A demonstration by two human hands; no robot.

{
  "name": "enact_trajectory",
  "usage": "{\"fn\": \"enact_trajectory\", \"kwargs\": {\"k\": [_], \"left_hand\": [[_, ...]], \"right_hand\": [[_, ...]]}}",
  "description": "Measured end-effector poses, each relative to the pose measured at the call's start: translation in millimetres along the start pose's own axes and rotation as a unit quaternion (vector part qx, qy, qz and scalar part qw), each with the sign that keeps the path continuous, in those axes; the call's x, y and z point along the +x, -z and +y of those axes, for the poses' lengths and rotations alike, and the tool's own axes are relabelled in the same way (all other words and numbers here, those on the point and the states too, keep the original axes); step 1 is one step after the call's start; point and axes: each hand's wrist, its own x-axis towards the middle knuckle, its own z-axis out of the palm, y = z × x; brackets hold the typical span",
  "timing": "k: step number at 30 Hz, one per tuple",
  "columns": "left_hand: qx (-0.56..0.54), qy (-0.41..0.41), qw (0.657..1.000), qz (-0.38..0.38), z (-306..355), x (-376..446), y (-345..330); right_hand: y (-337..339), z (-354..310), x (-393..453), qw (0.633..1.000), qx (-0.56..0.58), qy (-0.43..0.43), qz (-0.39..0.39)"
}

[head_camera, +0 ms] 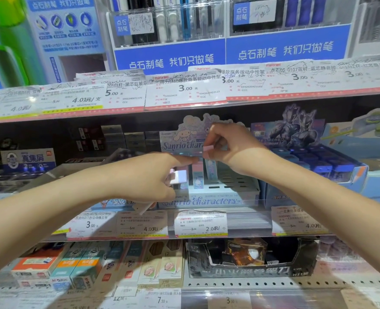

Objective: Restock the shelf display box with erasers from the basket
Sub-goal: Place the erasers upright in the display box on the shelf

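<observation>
The right hand (pixel 227 146) pinches a pink eraser (pixel 207 151) above the display box (pixel 235 188); the left hand (pixel 153 175) clutches spare erasers (pixel 179 177) (basket unseen). Below the right grip, standing erasers (pixel 211 172) could topple if nudged.

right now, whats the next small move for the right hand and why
Probably lower the pink eraser pinched in the right hand into an empty slot of the display box: it hangs just above the erasers already standing there, while the left hand holds more.
</observation>
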Motion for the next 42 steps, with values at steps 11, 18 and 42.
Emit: {"fn": "enact_trajectory", "kwargs": {"k": [11, 18, 42], "left_hand": [[-0.016, -0.007, 1.000, -0.004, 4, -3, 0], [0.007, -0.005, 1.000, -0.009, 0, -1, -1], [-0.490, 0.072, 0.848, 0.187, 17, 3, -13]], "right_hand": [[7, -2, 1, 0.994, -0.112, -0.019, -0.004], [10, -2, -3, 0.993, -0.112, -0.014, -0.027], [8, -39, -47, 0.983, 0.175, 0.016, -0.063]]}}
